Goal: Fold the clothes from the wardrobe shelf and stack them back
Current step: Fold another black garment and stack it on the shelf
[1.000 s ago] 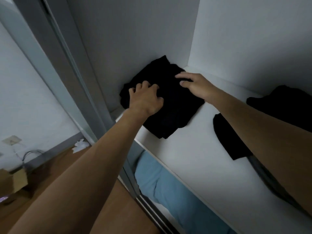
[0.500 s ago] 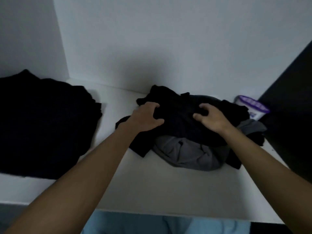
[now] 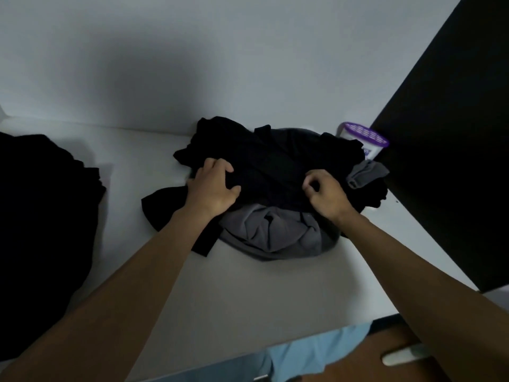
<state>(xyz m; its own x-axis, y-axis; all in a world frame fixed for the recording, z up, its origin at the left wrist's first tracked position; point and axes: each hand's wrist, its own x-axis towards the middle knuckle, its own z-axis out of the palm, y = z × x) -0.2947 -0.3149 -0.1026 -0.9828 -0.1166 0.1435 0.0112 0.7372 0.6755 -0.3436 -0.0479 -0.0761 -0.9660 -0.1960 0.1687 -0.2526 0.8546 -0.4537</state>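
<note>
The step, I judge: picking the next garment off the shelf (image 3: 248, 293). Left hand (image 3: 213, 188) curls round an edge of the black top (image 3: 272, 161), which lies on a grey piece (image 3: 264, 232); right hand (image 3: 326, 193) pinches its fabric. Next: lift it clear without dragging the grey.

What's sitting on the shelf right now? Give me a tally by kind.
Clothes piles: 2, a black stack at left and a mixed heap of black and grey cloth in the middle; single garments cannot be counted.
Tub with purple lid: 1, at the back right beside the heap.
Total: 3
</note>
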